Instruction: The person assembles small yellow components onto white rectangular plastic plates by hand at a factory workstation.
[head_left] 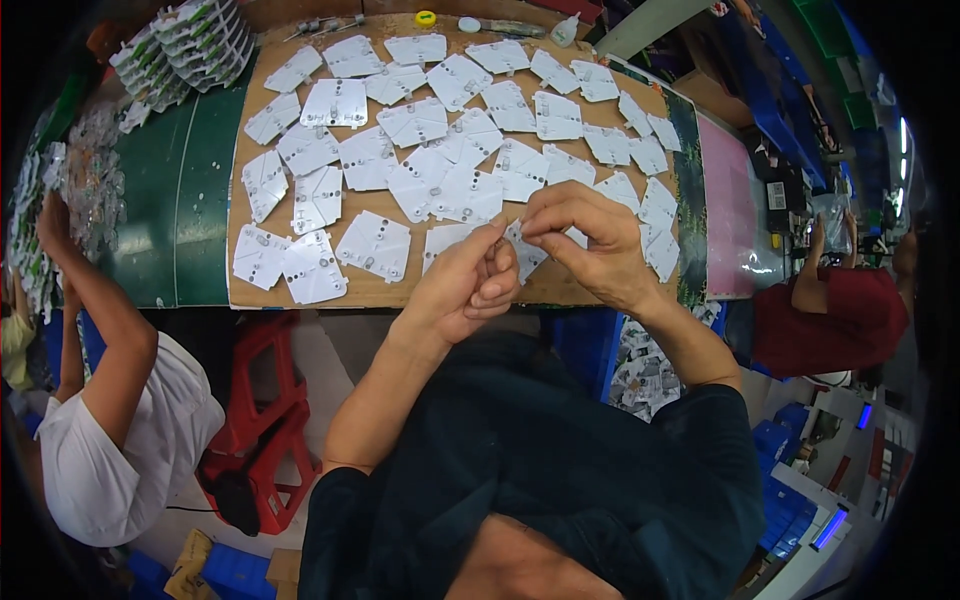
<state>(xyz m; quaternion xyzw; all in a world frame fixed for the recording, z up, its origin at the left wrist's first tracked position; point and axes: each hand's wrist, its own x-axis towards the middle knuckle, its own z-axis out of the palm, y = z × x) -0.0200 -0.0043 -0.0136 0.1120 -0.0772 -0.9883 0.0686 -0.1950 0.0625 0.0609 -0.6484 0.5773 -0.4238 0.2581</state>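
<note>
Both my hands are raised over the near edge of a brown board, close together. The fingers of my left hand (pixel 468 280) are curled in, with thumb and forefinger pinched. Just beside it, my right hand (pixel 592 240) also pinches thumb and forefinger, its fingertips almost meeting the left ones. Whatever lies between the fingertips is too small to make out. Beneath and beyond them, several flat white plastic plates (pixel 373 246) with small holes and clear bits lie spread over the board (pixel 420 292). A few plates are partly hidden behind my hands.
Stacked white parts (pixel 190 50) stand far left on a green tabletop (pixel 150 215). A yellow roll (pixel 426 18), a white bottle (pixel 565 30) and tools line the board's far edge. Co-workers sit at left and right. A red stool (pixel 262 420) and a blue bin (pixel 590 350) are below the table.
</note>
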